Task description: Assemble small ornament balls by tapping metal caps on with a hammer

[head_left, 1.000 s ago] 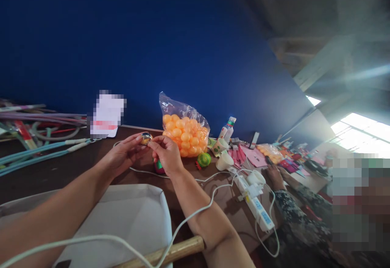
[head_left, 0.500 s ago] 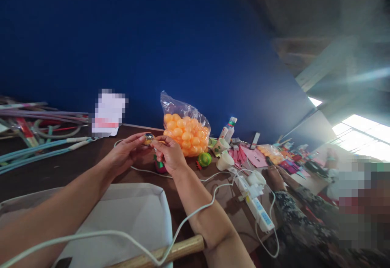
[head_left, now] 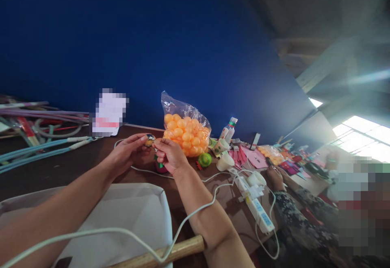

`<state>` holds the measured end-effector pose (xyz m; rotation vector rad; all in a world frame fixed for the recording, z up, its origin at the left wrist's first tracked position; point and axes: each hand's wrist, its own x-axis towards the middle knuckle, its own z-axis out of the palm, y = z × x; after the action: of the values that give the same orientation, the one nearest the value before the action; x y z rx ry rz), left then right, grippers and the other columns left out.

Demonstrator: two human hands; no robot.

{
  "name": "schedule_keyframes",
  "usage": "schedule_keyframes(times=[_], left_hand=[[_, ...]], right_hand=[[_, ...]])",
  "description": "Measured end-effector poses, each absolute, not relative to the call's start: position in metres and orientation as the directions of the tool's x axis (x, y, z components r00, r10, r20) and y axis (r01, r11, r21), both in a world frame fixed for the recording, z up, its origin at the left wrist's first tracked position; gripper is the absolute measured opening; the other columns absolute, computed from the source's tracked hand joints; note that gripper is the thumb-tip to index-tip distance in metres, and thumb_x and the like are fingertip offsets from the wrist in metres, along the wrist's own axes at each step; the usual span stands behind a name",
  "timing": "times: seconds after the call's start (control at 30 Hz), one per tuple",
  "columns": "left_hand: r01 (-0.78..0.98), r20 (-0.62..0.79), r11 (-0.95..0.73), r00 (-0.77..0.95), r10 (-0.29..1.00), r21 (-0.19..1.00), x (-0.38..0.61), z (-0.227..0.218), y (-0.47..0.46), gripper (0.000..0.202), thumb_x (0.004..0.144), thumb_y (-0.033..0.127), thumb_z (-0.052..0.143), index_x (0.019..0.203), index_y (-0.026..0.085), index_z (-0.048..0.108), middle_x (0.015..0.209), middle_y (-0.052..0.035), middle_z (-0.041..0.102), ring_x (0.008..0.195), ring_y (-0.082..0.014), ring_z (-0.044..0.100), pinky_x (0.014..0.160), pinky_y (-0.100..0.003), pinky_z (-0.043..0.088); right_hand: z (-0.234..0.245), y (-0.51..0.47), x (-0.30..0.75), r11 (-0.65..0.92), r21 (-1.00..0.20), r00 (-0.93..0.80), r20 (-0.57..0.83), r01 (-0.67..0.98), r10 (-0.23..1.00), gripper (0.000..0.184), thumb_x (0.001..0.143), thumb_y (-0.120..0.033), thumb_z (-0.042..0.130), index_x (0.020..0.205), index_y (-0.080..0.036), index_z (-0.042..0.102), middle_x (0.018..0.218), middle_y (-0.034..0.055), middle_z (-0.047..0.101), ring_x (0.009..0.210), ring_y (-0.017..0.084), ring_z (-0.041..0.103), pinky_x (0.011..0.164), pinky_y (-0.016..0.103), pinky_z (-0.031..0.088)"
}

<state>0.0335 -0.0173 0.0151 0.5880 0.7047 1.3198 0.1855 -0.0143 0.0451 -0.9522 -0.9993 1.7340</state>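
Note:
My left hand (head_left: 130,151) is closed, its fingertips holding a small shiny round object (head_left: 150,139) with silver and yellowish reflections. Close beside it, my right hand (head_left: 173,155) is pinched at the object's right side; what sits between its fingertips is too small to make out. Partly behind my right hand stands a dark pink and green item (head_left: 159,165) on the brown table (head_left: 140,169). Just beyond is a clear plastic bag of orange balls (head_left: 186,136). A green and yellow rounded piece with red edging (head_left: 204,160) lies to the right.
A white power strip (head_left: 258,211) and a white cable (head_left: 210,203) lie on the right, the cable crossing my right forearm. Nearer are a white bin (head_left: 137,203) and a wooden handle (head_left: 183,249). A bottle (head_left: 229,129), tape rolls (head_left: 225,161) and a co-worker's hands (head_left: 276,177) are farther right.
My right hand has shifted slightly right and down, its fingertips drawing a little away from the shiny object. My left hand stays almost in place, still holding it.

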Motion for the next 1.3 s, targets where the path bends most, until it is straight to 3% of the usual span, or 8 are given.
schedule_keyframes(times=[0.3, 0.47, 0.67, 1.13, 1.3], left_hand=[[-0.644, -0.094, 0.132, 0.092, 0.991, 0.754, 0.035, 0.014, -0.018, 0.013, 0.085, 0.007, 0.066, 0.096, 0.012, 0.072, 0.080, -0.0053, 0.075, 0.059, -0.0122, 0.069, 0.059, -0.022, 0.060], [-0.647, -0.089, 0.118, 0.078, 0.993, 0.753, 0.036, 0.013, -0.017, 0.013, 0.082, 0.009, 0.069, 0.094, 0.012, 0.072, 0.082, -0.0062, 0.076, 0.060, -0.0127, 0.070, 0.059, -0.022, 0.060], [-0.669, -0.066, 0.104, 0.082, 0.994, 0.736, 0.035, 0.012, -0.016, 0.011, 0.080, 0.011, 0.073, 0.091, 0.013, 0.072, 0.081, -0.0055, 0.076, 0.062, -0.0131, 0.070, 0.062, -0.023, 0.061], [-0.653, -0.018, 0.081, 0.102, 0.995, 0.753, 0.033, 0.004, -0.014, 0.023, 0.076, 0.019, 0.079, 0.097, 0.014, 0.072, 0.086, -0.0068, 0.076, 0.067, -0.0141, 0.071, 0.067, -0.025, 0.060], [-0.610, -0.058, 0.049, 0.006, 0.998, 0.791, 0.034, 0.003, -0.011, 0.028, 0.074, 0.023, 0.080, 0.098, 0.014, 0.069, 0.088, -0.0075, 0.076, 0.064, -0.0138, 0.069, 0.066, -0.027, 0.058]], right_hand=[[0.039, -0.013, 0.185, -0.107, -0.973, -0.218, -0.062, -0.204, 0.974, 0.033, 0.062, -0.037, 0.081, 0.080, -0.017, 0.062, 0.063, -0.0068, 0.059, 0.041, 0.002, 0.036, 0.037, 0.017, 0.024], [0.038, -0.014, 0.183, 0.013, -0.995, -0.166, 0.029, -0.094, 0.986, 0.029, 0.068, -0.039, 0.077, 0.081, -0.018, 0.061, 0.050, -0.0107, 0.050, 0.037, 0.004, 0.036, 0.037, 0.018, 0.026], [0.041, -0.017, 0.183, 0.110, -0.993, -0.159, 0.115, -0.040, 0.981, 0.025, 0.073, -0.038, 0.074, 0.082, -0.018, 0.061, 0.051, -0.0102, 0.050, 0.039, 0.004, 0.038, 0.039, 0.018, 0.027], [0.040, -0.016, 0.183, 0.125, -0.992, -0.145, 0.121, 0.021, 0.982, 0.022, 0.073, -0.037, 0.072, 0.081, -0.018, 0.062, 0.051, -0.0090, 0.051, 0.039, 0.005, 0.038, 0.039, 0.019, 0.028], [0.037, -0.015, 0.183, 0.143, -0.989, -0.141, 0.137, 0.030, 0.980, 0.021, 0.075, -0.036, 0.070, 0.081, -0.018, 0.062, 0.051, -0.0088, 0.051, 0.038, 0.005, 0.038, 0.040, 0.019, 0.029]])
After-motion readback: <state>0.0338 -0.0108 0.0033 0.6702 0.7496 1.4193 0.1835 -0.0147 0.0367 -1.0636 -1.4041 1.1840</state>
